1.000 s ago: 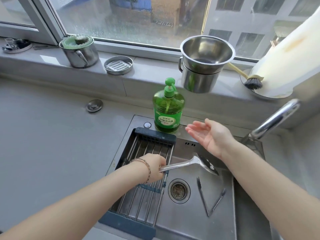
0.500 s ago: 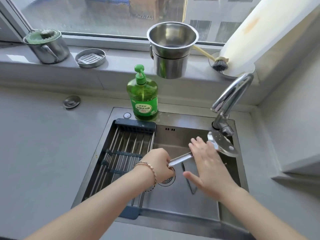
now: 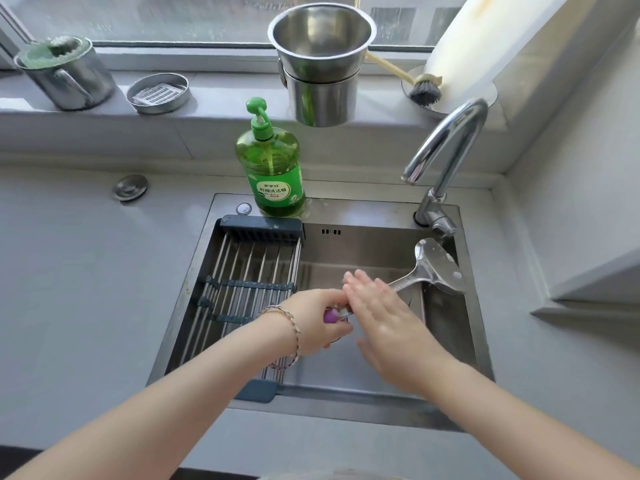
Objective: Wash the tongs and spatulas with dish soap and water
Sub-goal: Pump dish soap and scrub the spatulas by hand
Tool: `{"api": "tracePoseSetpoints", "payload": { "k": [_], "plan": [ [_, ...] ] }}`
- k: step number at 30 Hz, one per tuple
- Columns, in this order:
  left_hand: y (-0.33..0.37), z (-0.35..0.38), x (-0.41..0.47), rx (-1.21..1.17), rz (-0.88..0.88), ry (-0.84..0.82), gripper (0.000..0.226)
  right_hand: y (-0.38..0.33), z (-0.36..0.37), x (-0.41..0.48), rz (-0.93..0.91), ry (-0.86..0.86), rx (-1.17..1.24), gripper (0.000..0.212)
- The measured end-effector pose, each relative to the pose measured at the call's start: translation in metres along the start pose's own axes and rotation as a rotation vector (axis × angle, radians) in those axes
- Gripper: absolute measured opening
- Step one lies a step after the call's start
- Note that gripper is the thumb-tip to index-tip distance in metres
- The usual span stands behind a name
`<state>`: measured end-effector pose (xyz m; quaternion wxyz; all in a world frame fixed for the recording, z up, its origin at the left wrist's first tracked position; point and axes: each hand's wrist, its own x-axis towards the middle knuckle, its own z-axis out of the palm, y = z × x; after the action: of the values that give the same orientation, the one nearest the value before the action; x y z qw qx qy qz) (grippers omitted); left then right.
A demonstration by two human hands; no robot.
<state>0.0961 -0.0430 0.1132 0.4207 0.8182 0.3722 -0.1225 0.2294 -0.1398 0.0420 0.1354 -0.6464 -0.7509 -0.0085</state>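
We hold the spatula (image 3: 437, 268) over the sink (image 3: 481, 344). Our left hand (image 3: 320, 320) is wrapped tight around the purple end of its handle. That keeps the flat part up at the far right side of the sink, just below the tap (image 3: 446, 147), where the water would fall on it. No water is running that we can see. Our right hand (image 3: 388, 323) lies flat on the handle with its fingers (image 3: 360, 285) open and straight, and we think it is rubbing soap along the metal. The soap bottle (image 3: 273, 168) stands on the back edge of the sink, close enough to reach. The drying rack (image 3: 249, 271) fills the left side of the sink. We cannot see the tongs; our arms may hide them.
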Motion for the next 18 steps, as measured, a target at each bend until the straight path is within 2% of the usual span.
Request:
{"api": "tracePoseSetpoints", "payload": {
  "k": [4,9,11,15,18],
  "plan": [
    [-0.008,0.005,-0.002,0.023,-0.049,0.072,0.016,-0.003,-0.002,-0.019,-0.11,-0.007,0.065,0.06],
    [-0.012,0.009,-0.004,-0.01,-0.084,0.129,0.018,0.038,-0.015,-0.019,0.312,0.214,0.024,0.059],
    [-0.009,0.012,-0.004,-0.072,-0.09,0.113,0.016,0.035,-0.014,-0.019,0.249,0.264,0.01,0.052],
    [-0.006,0.018,-0.006,-0.071,-0.084,0.089,0.015,0.019,-0.011,-0.022,-0.052,0.181,0.09,0.052],
    [-0.008,0.016,-0.01,-0.056,-0.087,0.112,0.013,0.038,-0.018,-0.021,0.005,0.212,0.088,0.051]
  ]
}}
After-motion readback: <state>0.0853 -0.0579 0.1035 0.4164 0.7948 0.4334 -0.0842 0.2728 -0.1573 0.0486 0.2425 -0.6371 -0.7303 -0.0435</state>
